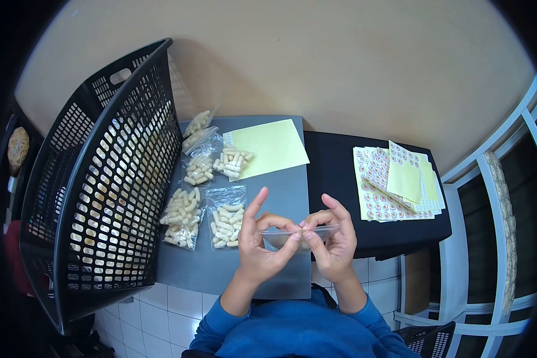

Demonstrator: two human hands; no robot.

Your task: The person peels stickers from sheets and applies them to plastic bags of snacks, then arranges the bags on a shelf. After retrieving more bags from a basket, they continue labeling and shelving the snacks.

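Note:
Both hands meet over the front right edge of the grey table (268,197), pinching the top edge of a clear plastic bag (274,237). My left hand (267,238) closes thumb and index finger on it; my right hand (330,238) does the same beside it. The bag's contents are mostly hidden by the fingers. Just left of my hands lies a clear bag of pale capsule-shaped pieces (227,224), with another such bag (183,218) beside it. Further back are several more filled bags (198,170) and a yellow sheet (271,146).
A tall black basket (110,197), holding more pale pieces, stands on the left. At the right, a black-covered table (334,173) bears yellow sticker sheets (397,179). Beyond it are white metal bars (495,227). A wall (340,65) rises behind.

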